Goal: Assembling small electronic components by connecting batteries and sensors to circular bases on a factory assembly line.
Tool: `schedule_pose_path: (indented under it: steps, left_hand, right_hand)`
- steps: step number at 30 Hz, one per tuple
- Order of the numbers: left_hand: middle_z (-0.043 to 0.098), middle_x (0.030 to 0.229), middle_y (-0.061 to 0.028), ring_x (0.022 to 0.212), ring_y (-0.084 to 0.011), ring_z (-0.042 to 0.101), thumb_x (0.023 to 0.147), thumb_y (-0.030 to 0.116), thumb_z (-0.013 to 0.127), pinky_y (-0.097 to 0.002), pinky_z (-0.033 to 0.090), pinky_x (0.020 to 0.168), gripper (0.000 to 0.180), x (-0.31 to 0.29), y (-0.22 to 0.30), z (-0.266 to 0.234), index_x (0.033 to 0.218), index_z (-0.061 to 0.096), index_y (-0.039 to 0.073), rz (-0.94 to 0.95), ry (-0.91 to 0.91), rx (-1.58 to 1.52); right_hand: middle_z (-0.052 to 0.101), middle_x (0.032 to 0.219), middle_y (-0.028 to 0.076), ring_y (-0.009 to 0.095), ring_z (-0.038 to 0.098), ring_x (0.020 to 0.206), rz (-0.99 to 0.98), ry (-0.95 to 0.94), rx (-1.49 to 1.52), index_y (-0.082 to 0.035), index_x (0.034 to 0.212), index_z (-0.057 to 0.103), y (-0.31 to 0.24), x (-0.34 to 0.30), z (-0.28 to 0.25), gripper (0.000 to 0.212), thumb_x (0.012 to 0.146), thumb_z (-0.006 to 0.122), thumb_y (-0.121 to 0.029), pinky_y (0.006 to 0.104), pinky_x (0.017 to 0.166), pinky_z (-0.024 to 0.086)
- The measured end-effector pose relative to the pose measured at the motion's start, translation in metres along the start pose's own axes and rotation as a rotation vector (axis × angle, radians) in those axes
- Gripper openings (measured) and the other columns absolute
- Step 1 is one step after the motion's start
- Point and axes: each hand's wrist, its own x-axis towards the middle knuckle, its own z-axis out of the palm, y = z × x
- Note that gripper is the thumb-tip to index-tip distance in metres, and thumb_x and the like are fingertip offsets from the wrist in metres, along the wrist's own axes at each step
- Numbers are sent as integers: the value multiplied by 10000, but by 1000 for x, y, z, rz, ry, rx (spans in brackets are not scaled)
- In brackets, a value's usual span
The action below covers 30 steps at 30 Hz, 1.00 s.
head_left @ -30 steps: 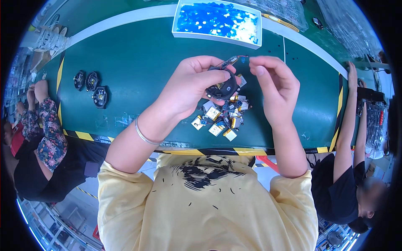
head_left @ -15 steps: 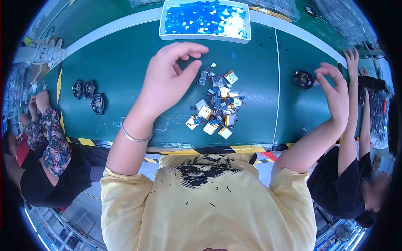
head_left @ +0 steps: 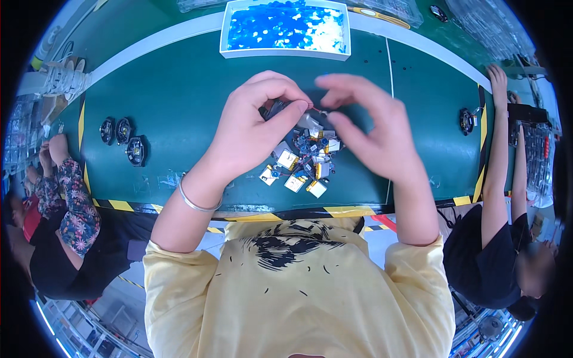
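The left hand point(head_left: 255, 122) pinched a red wire point(head_left: 317, 108) over the green tabletop point(head_left: 173, 89); the right hand point(head_left: 382, 122) curved open at its three o'clock. Batteries point(head_left: 287, 159) with illegible print lay at six, a co-worker point(head_left: 80, 225) at nine.

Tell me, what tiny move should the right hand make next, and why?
Perhaps the right hand should close gently on the thin red wire: it sticks out from the pinching left hand, and the right hand is open beside it.

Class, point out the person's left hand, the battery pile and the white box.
Left hand point(head_left: 258, 122): head view, back of hand.
Battery pile point(head_left: 287, 159): head view, one pale battery's face.
White box point(head_left: 285, 54): head view, its near wall.
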Motion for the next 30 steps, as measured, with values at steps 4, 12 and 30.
schedule_pose_path:
  steps: [4,12,30]
  left_hand:
    - [636,912,-48,824,-118,592,826,32,654,-252,448,724,67,-2,5,2,873,701,33,90,45,39]
    - [589,1119,-79,998,-143,584,886,76,657,-277,485,859,140,-1,7,3,980,733,7,-105,46,-438]
    - [654,853,-27,819,-101,603,943,155,616,-255,493,738,178,-2,8,1,1025,677,10,-232,223,-751]
  right_hand:
    - [675,913,84,192,672,803,-183,-20,18,-50,1078,647,-1,-2,14,323,780,633,73,290,716,547]
    - [593,1135,74,154,603,989,319,-56,606,-106,1362,409,4,3,34,718,757,795,-123,304,843,480]
    - [590,726,116,265,609,656,418,-506,33,-64,1167,497,-11,4,-8,560,644,687,0,353,610,467]
